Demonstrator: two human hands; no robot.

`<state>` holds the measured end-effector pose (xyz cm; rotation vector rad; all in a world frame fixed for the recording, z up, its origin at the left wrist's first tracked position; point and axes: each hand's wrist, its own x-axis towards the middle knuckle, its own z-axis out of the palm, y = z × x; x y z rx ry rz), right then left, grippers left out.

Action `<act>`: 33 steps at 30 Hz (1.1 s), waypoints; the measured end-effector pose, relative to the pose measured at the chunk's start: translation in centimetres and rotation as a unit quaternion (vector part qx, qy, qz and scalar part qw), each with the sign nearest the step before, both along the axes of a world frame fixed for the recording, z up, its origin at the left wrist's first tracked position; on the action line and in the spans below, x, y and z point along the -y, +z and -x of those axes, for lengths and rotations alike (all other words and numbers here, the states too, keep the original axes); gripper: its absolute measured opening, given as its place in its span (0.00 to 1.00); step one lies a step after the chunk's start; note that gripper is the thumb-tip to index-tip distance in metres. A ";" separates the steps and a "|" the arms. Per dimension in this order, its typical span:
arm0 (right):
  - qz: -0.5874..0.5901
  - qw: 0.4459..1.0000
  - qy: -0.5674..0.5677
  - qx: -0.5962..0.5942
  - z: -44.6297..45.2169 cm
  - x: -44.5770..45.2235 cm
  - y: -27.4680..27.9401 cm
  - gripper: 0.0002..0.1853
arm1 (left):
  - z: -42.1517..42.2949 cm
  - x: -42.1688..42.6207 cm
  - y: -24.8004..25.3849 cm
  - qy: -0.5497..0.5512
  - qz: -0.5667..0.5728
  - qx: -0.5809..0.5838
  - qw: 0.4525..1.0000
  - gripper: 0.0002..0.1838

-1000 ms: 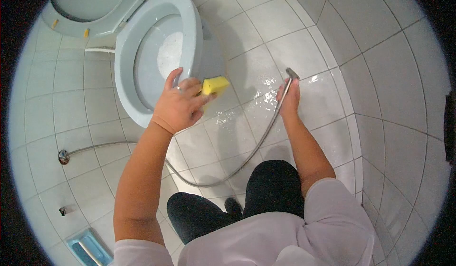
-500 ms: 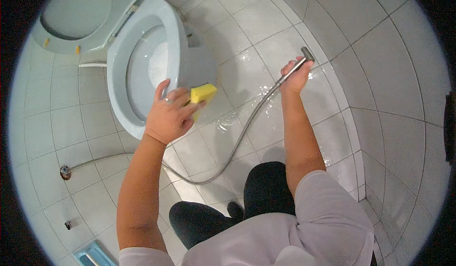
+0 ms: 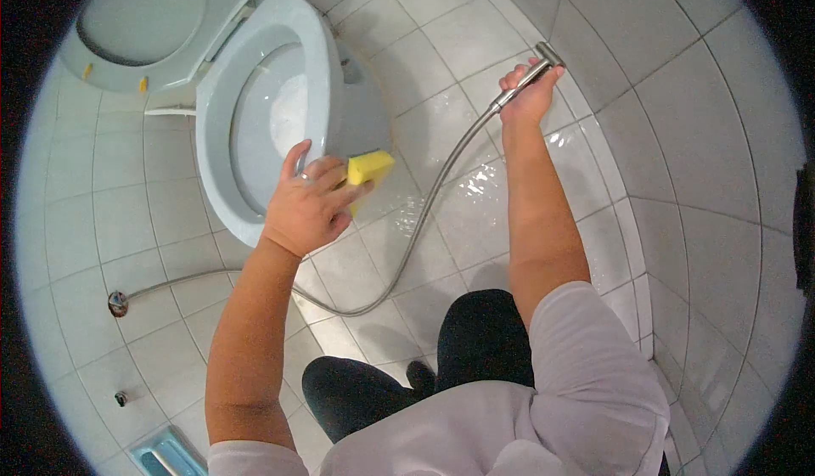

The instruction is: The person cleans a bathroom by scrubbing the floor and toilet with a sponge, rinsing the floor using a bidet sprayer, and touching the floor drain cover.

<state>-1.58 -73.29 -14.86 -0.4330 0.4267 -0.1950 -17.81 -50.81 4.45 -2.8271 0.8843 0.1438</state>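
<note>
My left hand (image 3: 310, 200) holds a yellow sponge (image 3: 370, 168) with a dark scouring side between its fingers, beside the front rim of the pale blue toilet bowl (image 3: 318, 94). The thumb points up near the rim. Farther right, my right hand (image 3: 528, 94) is wrapped round the handle of a metal spray head (image 3: 549, 54), held over the floor near the right wall. From the handle a metal hose (image 3: 433, 196) curves down and passes under my left forearm. Some suds or pale reflections show inside the bowl.
The toilet seat and lid (image 3: 144, 17) are raised at the upper left. On the left wall are a hose outlet (image 3: 118, 304), a small metal fitting (image 3: 120, 399) and a blue soap holder (image 3: 170, 455). Water glistens on the tiled floor (image 3: 475, 208). A tiled wall (image 3: 722, 136) curves along the right.
My right hand has moved up and away with the spray head, drawing the hose along. My left hand, still holding the sponge, has shifted slightly left and down in view.
</note>
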 end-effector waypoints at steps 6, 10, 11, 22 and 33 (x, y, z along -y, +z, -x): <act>-0.016 0.999 -0.033 -0.033 -1.2 -0.4 0.4 0.25 | -0.1 0.0 0.1 -0.004 -0.005 -0.006 1.000 0.24; -0.019 0.999 0.030 0.005 -0.9 -1.2 -0.6 0.24 | -0.1 0.0 0.0 -0.004 -0.001 -0.002 1.000 0.24; -0.032 0.999 0.040 -0.001 -0.6 -1.6 -0.8 0.24 | -0.1 0.0 -0.1 -0.004 -0.001 -0.003 1.000 0.24; -0.076 0.990 0.117 -0.026 2.3 -7.7 -2.3 0.25 | 0.0 0.4 0.1 0.004 -0.008 0.008 1.000 0.24; 0.010 0.999 0.038 -0.031 4.3 -3.4 -1.5 0.28 | -0.1 0.0 0.5 0.005 0.003 -0.002 1.000 0.23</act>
